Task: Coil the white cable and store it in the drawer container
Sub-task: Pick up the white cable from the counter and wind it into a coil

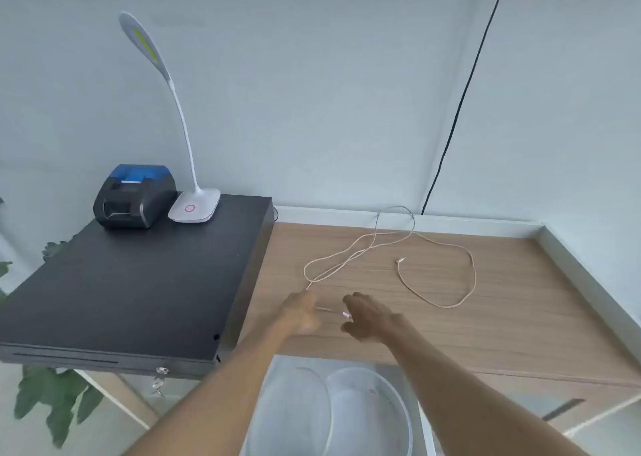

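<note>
Left hand (301,313) is pinching the white cable (381,244) near its plug end; right hand (367,320) is hovering half-open, empty. Cable is sprawling toward the table's (520,299) rear edge; crossed loops risk tangling.

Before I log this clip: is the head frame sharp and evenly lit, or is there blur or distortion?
Head view: soft, even light, no glare and only faint shadows; both hands are motion-blurred, so the grip on the cable is hard to read; wide-angle bending shows on the black wire and the counter edges.
</note>
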